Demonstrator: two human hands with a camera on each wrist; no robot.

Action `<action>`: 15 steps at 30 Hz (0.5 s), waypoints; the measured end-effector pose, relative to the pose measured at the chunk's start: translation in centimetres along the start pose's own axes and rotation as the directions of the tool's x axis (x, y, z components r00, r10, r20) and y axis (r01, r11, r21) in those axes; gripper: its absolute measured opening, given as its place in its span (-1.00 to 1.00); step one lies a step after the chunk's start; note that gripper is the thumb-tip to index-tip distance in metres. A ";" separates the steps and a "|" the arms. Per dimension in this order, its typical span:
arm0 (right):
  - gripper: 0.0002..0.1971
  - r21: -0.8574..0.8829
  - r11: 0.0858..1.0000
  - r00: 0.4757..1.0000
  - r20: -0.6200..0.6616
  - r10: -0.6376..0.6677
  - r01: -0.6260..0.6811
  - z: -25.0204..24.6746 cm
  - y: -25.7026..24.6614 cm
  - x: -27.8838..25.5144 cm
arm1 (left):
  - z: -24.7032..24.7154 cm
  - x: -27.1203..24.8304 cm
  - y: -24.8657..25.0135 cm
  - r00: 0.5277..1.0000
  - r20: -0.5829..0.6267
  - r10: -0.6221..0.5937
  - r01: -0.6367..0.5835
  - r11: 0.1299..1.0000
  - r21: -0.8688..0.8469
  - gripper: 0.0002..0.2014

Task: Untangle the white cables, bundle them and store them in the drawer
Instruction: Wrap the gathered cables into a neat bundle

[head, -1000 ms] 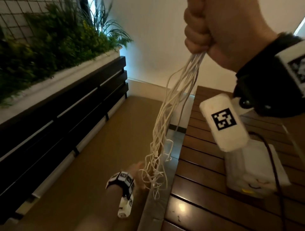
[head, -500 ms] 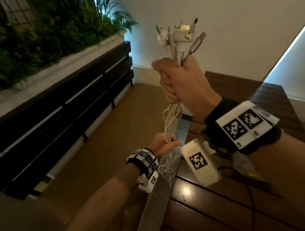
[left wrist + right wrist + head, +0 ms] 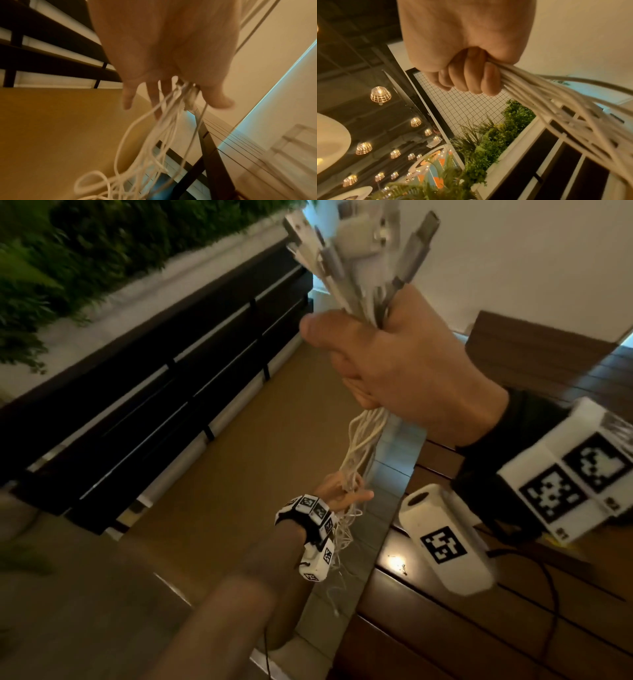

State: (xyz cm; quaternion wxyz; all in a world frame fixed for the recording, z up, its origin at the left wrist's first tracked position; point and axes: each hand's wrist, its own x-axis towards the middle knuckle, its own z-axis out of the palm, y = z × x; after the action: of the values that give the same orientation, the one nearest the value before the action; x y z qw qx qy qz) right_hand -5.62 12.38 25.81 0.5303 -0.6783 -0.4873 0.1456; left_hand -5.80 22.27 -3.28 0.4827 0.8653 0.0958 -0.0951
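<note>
Above our right hand (image 3: 404, 371) the plugs (image 3: 363, 251) of the cables (image 3: 363, 446) fan upward, and the strands hang down from the fist. Our right fingers (image 3: 471, 75) are curled tight round the bunch. Below it, our left hand (image 3: 342, 494) has straight fingers (image 3: 152, 94) threaded among the strands, whose loose ends dangle past that wrist. Right of both hands lies the table (image 3: 479, 628).
</note>
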 end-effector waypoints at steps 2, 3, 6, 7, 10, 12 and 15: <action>-0.59 -0.001 1.000 0.999 -0.024 0.029 -0.029 -0.1 1.1 -0.3 | -1.1 -1.5 0.6 0.992 0.117 -0.045 0.042 0.999 0.029 -0.19; -0.57 0.019 0.999 0.998 -0.029 0.047 -0.047 0.0 1.6 -0.6 | -1.9 -2.0 0.6 0.982 0.171 -0.084 0.084 0.996 0.008 -0.08; -0.49 0.069 0.992 0.994 -0.019 0.105 -0.103 0.5 3.3 -1.3 | -4.5 -3.6 1.0 0.978 0.209 0.000 0.024 0.993 -0.112 0.11; -0.49 0.074 0.990 0.993 -0.014 0.118 -0.117 0.8 3.8 -1.6 | -5.3 -4.3 1.9 0.979 0.192 0.067 -0.036 0.986 -0.165 0.08; -0.59 0.061 0.990 0.991 0.001 0.131 -0.130 2.0 4.6 -2.1 | -6.3 -5.9 5.9 0.965 0.115 0.235 -0.190 0.933 -0.306 -0.29; -0.62 0.078 0.988 0.991 0.008 0.133 -0.134 2.5 4.6 -2.3 | -5.6 -6.0 8.5 0.962 0.005 0.271 -0.248 0.887 -0.390 -0.60; -0.54 0.104 0.985 0.991 0.037 0.131 -0.134 2.3 3.9 -2.4 | -3.5 -5.3 9.5 0.956 -0.181 0.229 -0.286 0.858 -0.426 -0.67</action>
State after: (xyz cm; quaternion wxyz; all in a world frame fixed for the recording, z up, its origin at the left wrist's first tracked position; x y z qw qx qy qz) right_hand -6.47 11.90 20.73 0.5473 -0.6779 -0.4405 0.2165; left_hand -8.19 20.01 7.66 0.6702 0.7400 0.0280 0.0489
